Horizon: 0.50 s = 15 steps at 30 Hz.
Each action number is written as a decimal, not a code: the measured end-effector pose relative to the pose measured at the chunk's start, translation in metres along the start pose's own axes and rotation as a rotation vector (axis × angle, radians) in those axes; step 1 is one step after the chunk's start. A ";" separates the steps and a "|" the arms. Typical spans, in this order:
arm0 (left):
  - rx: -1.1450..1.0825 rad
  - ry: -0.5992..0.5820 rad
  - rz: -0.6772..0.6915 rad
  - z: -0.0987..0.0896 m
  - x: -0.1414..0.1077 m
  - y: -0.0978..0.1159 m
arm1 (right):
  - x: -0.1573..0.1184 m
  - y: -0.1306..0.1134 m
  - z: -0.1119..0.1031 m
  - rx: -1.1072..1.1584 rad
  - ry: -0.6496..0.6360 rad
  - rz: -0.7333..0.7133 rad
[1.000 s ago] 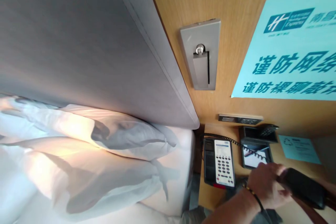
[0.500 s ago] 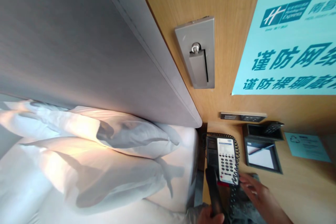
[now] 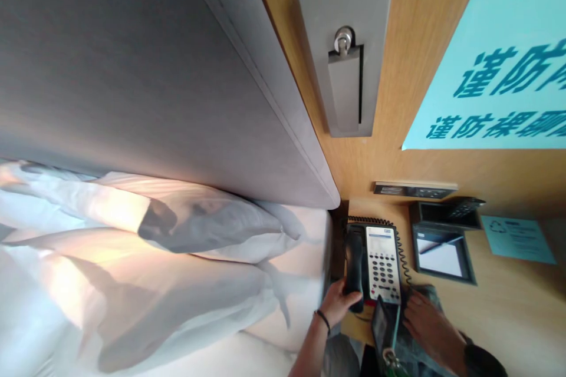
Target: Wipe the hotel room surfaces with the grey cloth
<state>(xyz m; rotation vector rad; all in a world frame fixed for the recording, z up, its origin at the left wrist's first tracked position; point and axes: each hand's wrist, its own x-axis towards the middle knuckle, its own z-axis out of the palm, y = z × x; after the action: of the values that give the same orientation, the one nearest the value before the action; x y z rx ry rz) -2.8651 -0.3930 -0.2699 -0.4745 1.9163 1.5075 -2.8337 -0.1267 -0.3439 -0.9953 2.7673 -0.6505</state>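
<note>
My left hand [image 3: 338, 304], with a dark band on its wrist, is closed round the lower end of the black telephone handset [image 3: 354, 268]. The handset lies lengthwise along the left side of the desk telephone [image 3: 384, 265], whose pale keypad face is uncovered. My right hand [image 3: 422, 318] is at the telephone's lower right corner, its fingers bent over a dark grey cloth [image 3: 428, 291]. A black coiled cord [image 3: 402, 256] runs round the top and right of the telephone. Between my hands a dark flat holder [image 3: 382, 325] hangs on a teal lanyard, covering the telephone's bottom edge.
Right of the telephone sit a notepad tray [image 3: 466, 259] with a pen and a black box holding a remote control [image 3: 466, 207]. A teal card [image 3: 517, 238] lies beyond. White pillows [image 3: 198, 283] are on the bed at left. A wall lamp [image 3: 349, 53] is above.
My left hand has brought the handset up onto the telephone's left side from below it. The dark holder has come into view. My right hand has moved slightly down over the cloth.
</note>
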 end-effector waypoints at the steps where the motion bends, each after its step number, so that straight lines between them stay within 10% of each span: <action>1: 0.040 0.018 -0.004 -0.005 0.008 0.005 | -0.001 -0.004 0.002 0.002 0.009 0.006; 8: 0.183 -0.021 -0.073 0.003 0.005 0.006 | 0.003 -0.022 0.021 0.017 0.078 0.054; 15: 0.525 0.345 -0.159 0.020 0.010 0.009 | -0.013 -0.025 0.056 -0.047 0.227 0.100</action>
<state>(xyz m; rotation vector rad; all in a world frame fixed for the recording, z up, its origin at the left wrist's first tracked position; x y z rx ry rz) -2.8730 -0.3700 -0.2730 -0.6521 2.3697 0.8072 -2.7945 -0.1557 -0.3839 -0.8314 3.0185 -0.7290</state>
